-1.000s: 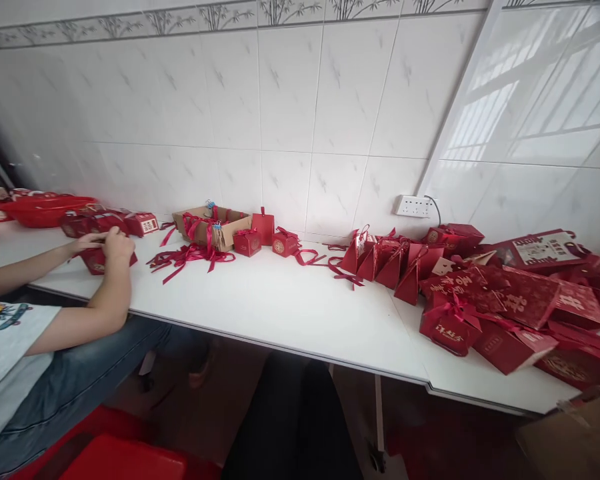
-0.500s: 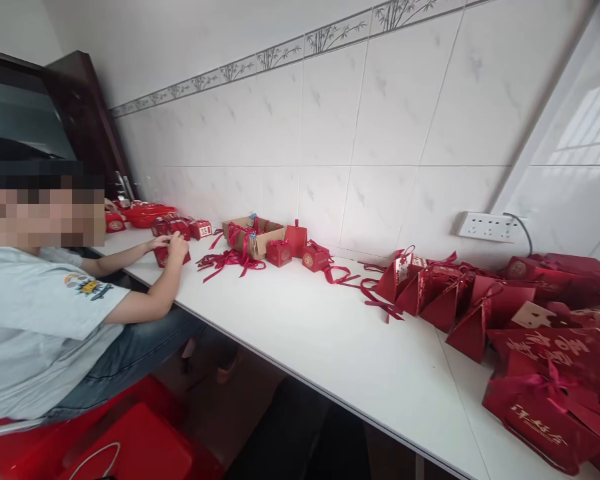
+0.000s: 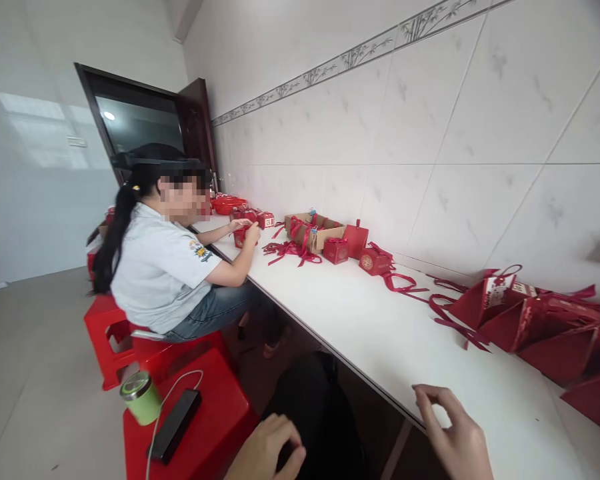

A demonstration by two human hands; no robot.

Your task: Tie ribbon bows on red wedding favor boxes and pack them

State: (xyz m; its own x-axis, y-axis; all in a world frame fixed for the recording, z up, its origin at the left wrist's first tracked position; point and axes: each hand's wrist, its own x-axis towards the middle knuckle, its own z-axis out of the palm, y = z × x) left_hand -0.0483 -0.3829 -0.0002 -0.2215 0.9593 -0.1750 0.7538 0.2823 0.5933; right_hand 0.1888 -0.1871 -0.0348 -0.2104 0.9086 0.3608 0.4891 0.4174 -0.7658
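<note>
My left hand (image 3: 270, 450) is low in the middle of the head view, over my dark-clothed leg (image 3: 315, 407). Its fingers are loosely curled, with the thumb a little apart and nothing in them. To the right, my right hand (image 3: 453, 433) hovers by the near edge of the white table (image 3: 375, 333). Its thumb and index fingertip come together in a loop, and no object shows there. Beyond it stand red gift boxes (image 3: 555, 340) in a row along the wall. Dark red ribbons (image 3: 463, 327) lie left of that row.
A co-worker (image 3: 165, 267) sits at left, hands on a small red box (image 3: 240, 237). Farther along are a cardboard tray (image 3: 327, 239) with ribbons and small red boxes (image 3: 336, 249). A red stool (image 3: 225, 400) bears a green cup (image 3: 143, 400) and a black power bank (image 3: 177, 423).
The view has swung left, bringing in the doorway, the floor and the stool with its cup. Both my hands have come into view from below. Some boxes at right have left the frame.
</note>
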